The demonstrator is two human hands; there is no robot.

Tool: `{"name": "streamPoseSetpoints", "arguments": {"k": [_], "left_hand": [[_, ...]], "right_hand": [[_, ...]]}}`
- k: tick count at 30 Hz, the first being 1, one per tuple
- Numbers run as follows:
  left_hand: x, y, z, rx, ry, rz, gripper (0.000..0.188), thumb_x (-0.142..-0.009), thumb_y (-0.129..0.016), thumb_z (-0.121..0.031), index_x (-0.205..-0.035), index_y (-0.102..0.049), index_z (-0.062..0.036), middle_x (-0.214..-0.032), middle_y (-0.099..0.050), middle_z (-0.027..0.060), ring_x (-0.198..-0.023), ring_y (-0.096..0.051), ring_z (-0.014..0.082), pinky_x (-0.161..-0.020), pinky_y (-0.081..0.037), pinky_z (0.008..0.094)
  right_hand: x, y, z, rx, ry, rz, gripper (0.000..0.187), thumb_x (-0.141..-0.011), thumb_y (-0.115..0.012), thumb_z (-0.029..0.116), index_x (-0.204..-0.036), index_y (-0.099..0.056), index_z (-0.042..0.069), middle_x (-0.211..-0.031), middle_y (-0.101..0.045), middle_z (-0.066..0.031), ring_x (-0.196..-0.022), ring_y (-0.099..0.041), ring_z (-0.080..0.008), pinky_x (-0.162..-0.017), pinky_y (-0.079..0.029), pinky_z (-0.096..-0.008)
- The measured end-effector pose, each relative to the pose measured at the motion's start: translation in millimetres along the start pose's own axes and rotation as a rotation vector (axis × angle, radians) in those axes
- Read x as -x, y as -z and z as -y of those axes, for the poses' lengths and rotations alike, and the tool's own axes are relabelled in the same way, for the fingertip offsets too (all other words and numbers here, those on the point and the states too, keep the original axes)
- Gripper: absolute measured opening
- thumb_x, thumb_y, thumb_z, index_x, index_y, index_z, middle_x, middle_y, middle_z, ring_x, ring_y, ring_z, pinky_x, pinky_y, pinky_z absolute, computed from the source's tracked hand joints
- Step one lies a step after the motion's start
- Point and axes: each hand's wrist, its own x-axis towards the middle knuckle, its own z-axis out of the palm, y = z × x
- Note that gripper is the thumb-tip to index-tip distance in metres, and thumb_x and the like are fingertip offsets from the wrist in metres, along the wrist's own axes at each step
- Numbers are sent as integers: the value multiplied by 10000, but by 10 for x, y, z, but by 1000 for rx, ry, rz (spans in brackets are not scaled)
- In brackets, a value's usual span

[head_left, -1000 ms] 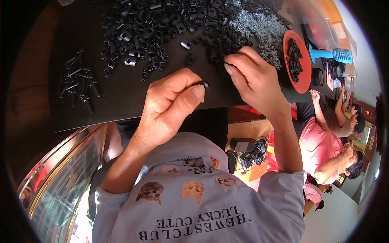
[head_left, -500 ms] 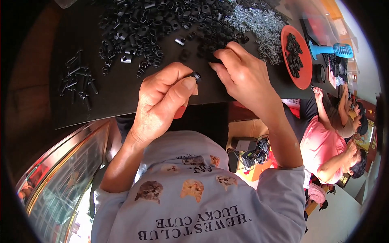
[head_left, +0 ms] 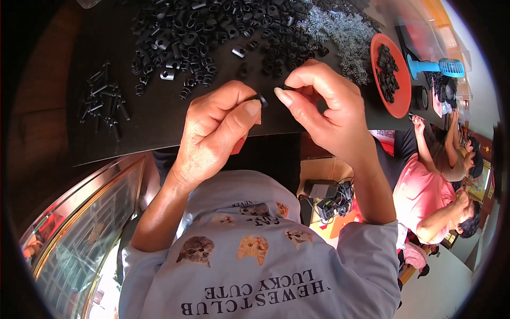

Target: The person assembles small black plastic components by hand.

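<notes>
Between the thumb and bent forefinger of my left hand [head_left: 215, 130] is a small black ring-like part [head_left: 262, 100], its rim showing past the fingertips. Close by on the right, my right hand [head_left: 332, 106] pinches a small dark piece [head_left: 287, 87], mostly hidden by the fingers. A narrow gap separates the two sets of fingertips, both over the near part of the black table. Beyond them spreads a big heap of short black tube parts [head_left: 191, 42]. A few black parts [head_left: 245, 69] lie loose just past my fingers.
A pile of silvery springs [head_left: 342, 32] lies at the far right, beside an orange-red dish [head_left: 397, 106] of small black pieces. Several black pins [head_left: 98, 98] lie at the left. A blue fan [head_left: 433, 66] stands past the dish. People sit along the right side.
My right hand has drawn back from the edge of the heap toward me, its fingers now pinched on a small dark piece. My left hand stays nearly in place with its black part.
</notes>
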Motion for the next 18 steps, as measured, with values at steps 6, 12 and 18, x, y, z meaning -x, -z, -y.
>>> {"name": "streamPoseSetpoints", "arguments": {"k": [6, 12, 18], "left_hand": [[-9, -1, -38, -23, 6, 43, 201, -994, -501, -135, -956, -622, 21, -844, -598, 48, -647, -507, 78, -603, -423, 229], [-9, 19, -43, 13, 15, 65, 204, -992, -505, -144, -954, -620, 21, -845, -598, 53, -653, -513, 84, -599, -429, 230], [-17, 32, -62, 40, 43, 74, 201, -979, -506, -145, -951, -617, 20, -847, -598, 58, -657, -518, 86, -598, -430, 229]], "right_hand": [[12, -9, 146, -289, -228, -6, 78, -897, -677, 4, -926, -605, -1, -773, -593, -9, -658, -534, -29, -553, -424, -207], [-24, 50, 179, -376, -289, 42, 69, -924, -636, 2, -989, -648, -18, -805, -614, 9, -662, -520, -19, -570, -422, -194], [-22, 48, 124, -482, -356, 109, 91, -943, -608, 15, -1020, -642, -18, -830, -632, 5, -677, -527, -16, -573, -437, -188]]}}
